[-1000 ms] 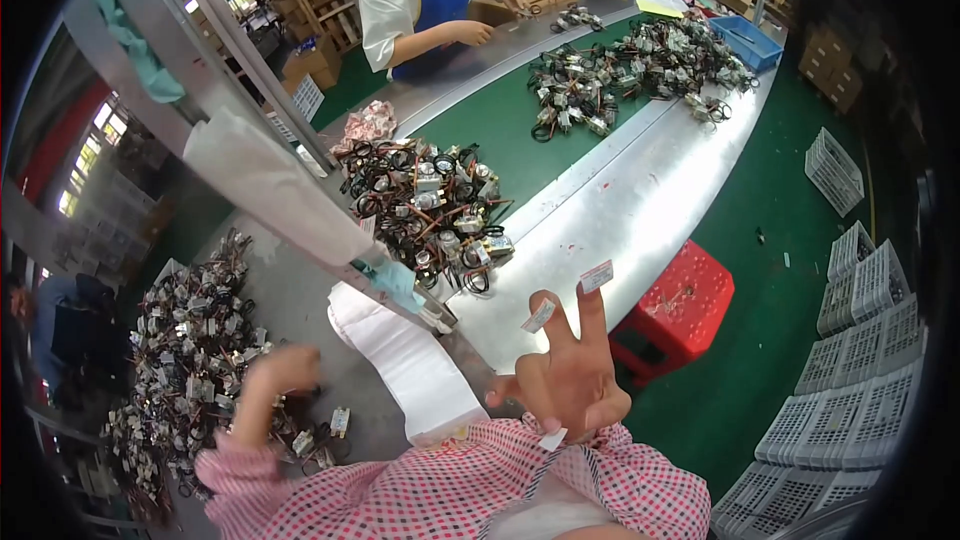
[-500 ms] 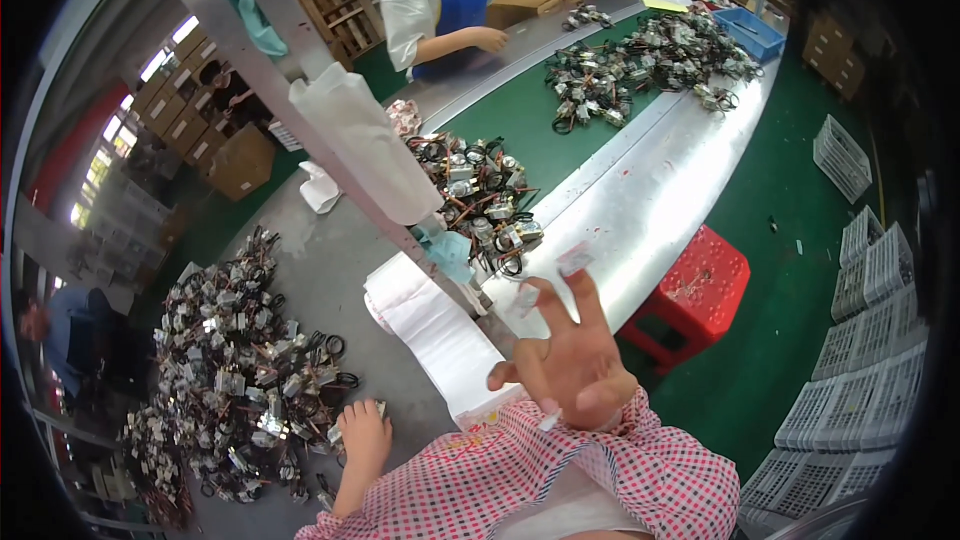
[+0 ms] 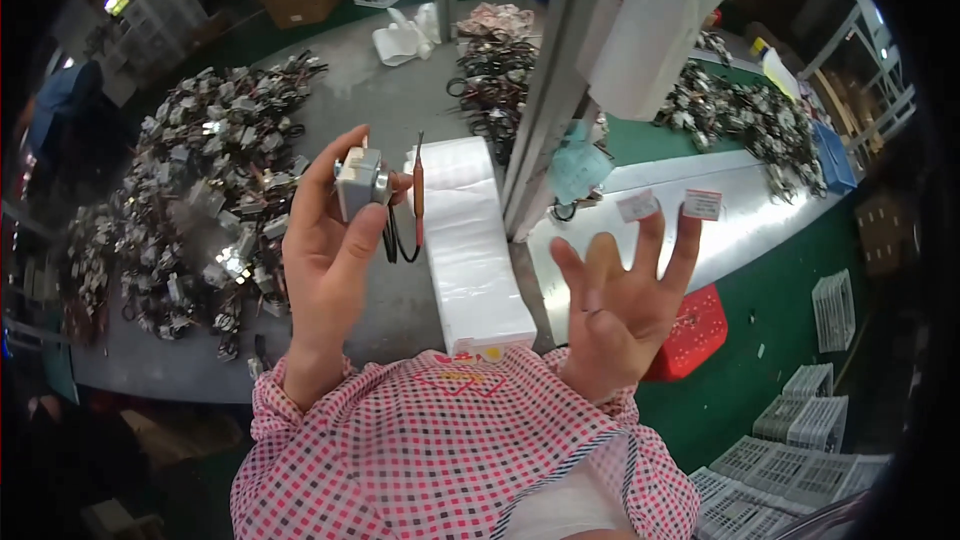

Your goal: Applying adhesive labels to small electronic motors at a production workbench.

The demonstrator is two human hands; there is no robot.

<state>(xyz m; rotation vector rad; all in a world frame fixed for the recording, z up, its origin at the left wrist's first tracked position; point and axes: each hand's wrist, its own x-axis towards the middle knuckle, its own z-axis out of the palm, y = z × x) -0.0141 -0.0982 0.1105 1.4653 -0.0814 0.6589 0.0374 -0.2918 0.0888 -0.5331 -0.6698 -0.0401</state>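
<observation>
The left hand [image 3: 325,265] grasps a metal component [image 3: 358,185] with its trailing lead [image 3: 419,205] above the near part of the grey worktop [image 3: 350,60]; the right hand [image 3: 620,325] is spread, gripping nothing, with small labels [image 3: 703,205] on two fingertips. Between them, a white strip [image 3: 478,265] reaches toward the worktop's near edge; similar components [image 3: 190,175] are heaped along its left side.

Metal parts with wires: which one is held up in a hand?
The grey metal part in the left hand, held above the table; the others lie in or beside heaps.
</observation>
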